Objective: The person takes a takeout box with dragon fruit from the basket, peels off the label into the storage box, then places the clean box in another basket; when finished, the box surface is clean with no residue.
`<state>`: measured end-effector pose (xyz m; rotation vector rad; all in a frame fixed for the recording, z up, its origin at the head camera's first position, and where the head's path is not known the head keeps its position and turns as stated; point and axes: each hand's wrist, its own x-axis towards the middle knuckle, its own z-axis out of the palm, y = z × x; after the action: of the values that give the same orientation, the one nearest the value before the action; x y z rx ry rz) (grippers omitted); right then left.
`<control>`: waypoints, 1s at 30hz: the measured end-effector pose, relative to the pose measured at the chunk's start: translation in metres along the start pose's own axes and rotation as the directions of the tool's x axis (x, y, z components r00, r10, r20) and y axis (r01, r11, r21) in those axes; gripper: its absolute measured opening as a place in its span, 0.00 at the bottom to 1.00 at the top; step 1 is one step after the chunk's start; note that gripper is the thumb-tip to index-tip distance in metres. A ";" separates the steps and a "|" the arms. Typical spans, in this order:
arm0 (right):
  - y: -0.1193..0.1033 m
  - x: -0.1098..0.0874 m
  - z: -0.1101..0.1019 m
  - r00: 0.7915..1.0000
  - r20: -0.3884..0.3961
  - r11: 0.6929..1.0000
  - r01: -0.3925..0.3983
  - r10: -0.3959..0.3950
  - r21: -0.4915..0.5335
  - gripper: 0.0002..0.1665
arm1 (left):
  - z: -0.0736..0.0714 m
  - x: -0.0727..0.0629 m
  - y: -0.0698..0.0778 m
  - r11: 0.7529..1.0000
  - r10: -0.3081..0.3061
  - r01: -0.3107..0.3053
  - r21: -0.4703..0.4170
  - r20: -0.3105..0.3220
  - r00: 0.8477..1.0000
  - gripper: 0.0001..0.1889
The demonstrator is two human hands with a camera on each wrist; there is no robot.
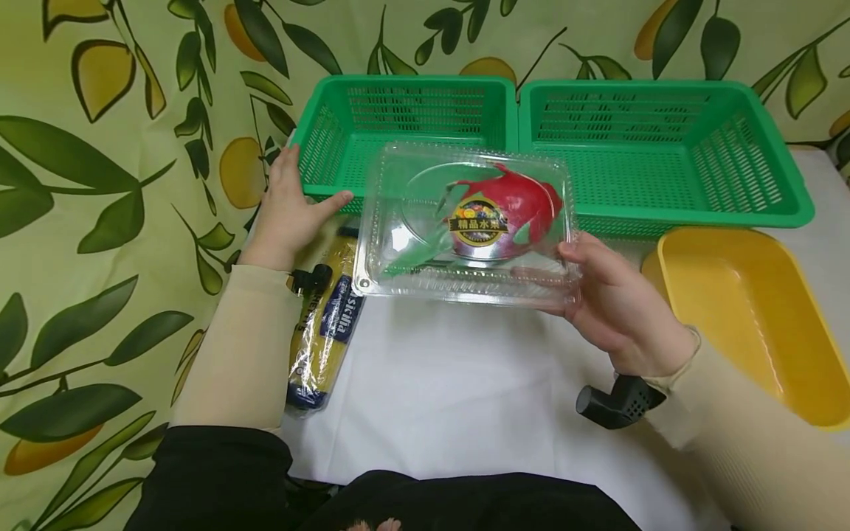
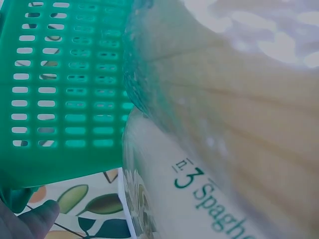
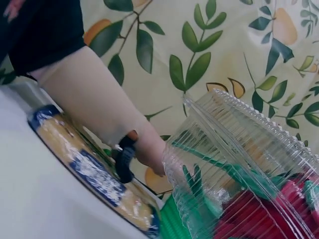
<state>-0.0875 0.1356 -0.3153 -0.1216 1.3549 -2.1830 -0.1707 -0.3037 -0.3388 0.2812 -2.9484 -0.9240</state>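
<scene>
My right hand point(image 1: 614, 295) grips the right end of a clear plastic clamshell box point(image 1: 405, 251), thumb on the near right edge and the other fingers partly hidden below it. Inside lies a red dragon fruit point(image 1: 538, 203) with green scales, under a round label point(image 1: 479, 221) on the lid. The box is held above the white table, overlapping the front of the left green basket point(image 1: 332, 177). My left hand point(image 1: 285, 214) is at that basket's left front corner, fingers straight along its side and thumb stretched out. Packaged spaghetti point(image 1: 328, 324) lies below the left wrist.
A second green basket point(image 1: 664, 221) stands right beside the first. At the right is a yellow plastic bin point(image 1: 737, 295). Patterned cloth point(image 1: 86, 295) hangs at the left and back of the white table point(image 1: 451, 398).
</scene>
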 end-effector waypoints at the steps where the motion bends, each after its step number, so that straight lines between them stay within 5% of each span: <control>1: 0.003 -0.004 -0.003 1.000 0.001 1.000 0.000 0.000 0.011 0.31 | 0.000 0.000 0.000 1.000 -0.001 0.001 0.000 0.002 1.000 0.65; 12: 0.040 -0.047 -0.033 0.999 0.028 0.999 0.026 -0.027 0.020 0.33 | 0.001 -0.002 -0.001 1.000 -0.012 0.012 -0.018 0.015 1.000 0.65; 22: 0.071 -0.067 -0.060 0.985 -0.164 0.999 0.041 -0.045 -0.028 0.11 | 0.000 -0.002 -0.004 1.000 -0.012 0.012 -0.011 0.009 1.000 0.65; 30: 0.081 -0.071 -0.062 0.977 -0.213 0.998 0.003 -0.017 -0.066 0.08 | 0.001 -0.001 0.001 1.000 0.006 -0.006 0.003 0.017 1.000 0.64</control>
<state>-0.0167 0.1941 -0.3995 0.0849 1.5466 -2.2107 -0.1695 -0.3018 -0.3393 0.2660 -2.9648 -0.9266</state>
